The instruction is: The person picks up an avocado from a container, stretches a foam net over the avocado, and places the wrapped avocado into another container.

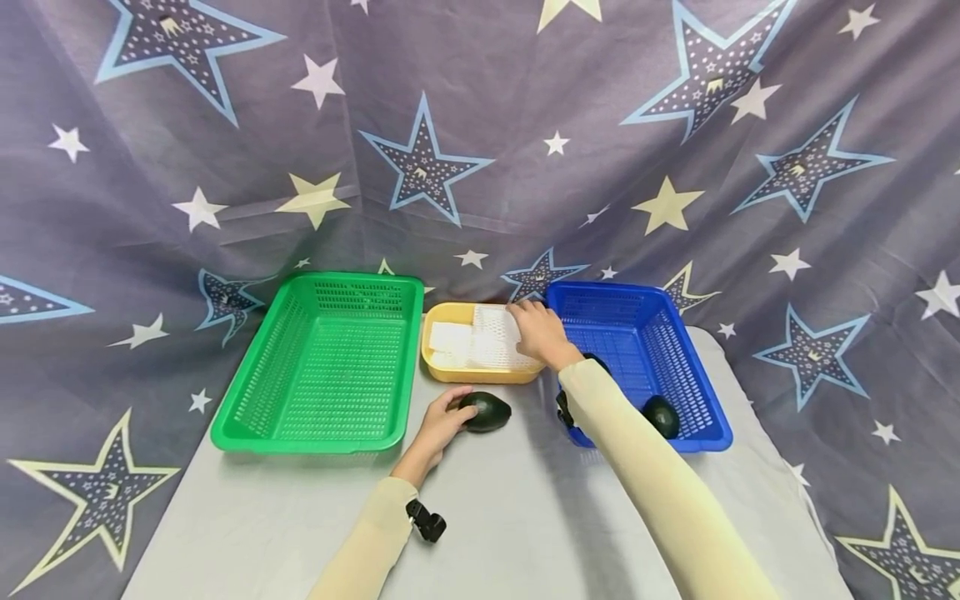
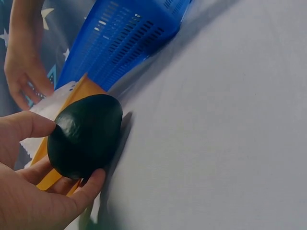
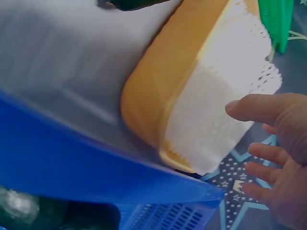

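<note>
Here, grasping an avocado (image 2: pixel 85 136) in left fingers (image 2: pixel 92 190), probably against rolling; with right fingers (image 3: pixel 268 153) released near white sheets (image 3: pixel 206 120), perhaps for clearance.

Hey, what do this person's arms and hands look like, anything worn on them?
Both arms wear plain, long, pale cream sleeves. The left hand and right hand are ungloved. A black band with a small device sits over the left cuff; a dark piece shows beside the right cuff.
</note>
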`<state>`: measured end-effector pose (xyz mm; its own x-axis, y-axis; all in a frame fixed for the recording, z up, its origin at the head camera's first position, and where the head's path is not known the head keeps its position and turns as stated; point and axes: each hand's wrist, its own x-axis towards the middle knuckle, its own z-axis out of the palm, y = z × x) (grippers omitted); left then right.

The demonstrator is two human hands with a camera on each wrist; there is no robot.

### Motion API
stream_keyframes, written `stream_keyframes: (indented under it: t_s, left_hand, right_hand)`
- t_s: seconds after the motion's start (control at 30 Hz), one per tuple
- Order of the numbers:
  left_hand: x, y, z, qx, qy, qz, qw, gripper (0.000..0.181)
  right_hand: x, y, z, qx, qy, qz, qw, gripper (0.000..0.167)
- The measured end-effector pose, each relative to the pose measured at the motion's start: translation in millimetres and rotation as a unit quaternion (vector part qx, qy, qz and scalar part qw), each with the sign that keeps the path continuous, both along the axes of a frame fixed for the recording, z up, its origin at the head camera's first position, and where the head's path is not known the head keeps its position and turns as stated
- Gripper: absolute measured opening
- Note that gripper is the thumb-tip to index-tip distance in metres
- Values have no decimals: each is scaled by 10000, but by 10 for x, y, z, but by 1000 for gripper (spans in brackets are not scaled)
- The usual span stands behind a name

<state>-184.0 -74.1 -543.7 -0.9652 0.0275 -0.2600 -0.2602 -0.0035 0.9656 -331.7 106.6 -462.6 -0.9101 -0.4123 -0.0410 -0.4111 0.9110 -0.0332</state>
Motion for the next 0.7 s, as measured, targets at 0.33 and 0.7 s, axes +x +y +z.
stream_keyframes:
  t_s: [0.33, 0.7]
  left_hand:
    - [-9, -11, 10, 76, -103, -24, 9999, 51]
    - [-23, -1, 4, 65, -155, -35, 9999, 51]
  right_hand:
    - [-59, 29, -118, 263, -237, -303, 9989, 68]
    - [-111, 25, -141, 371, -213, -233, 9988, 54]
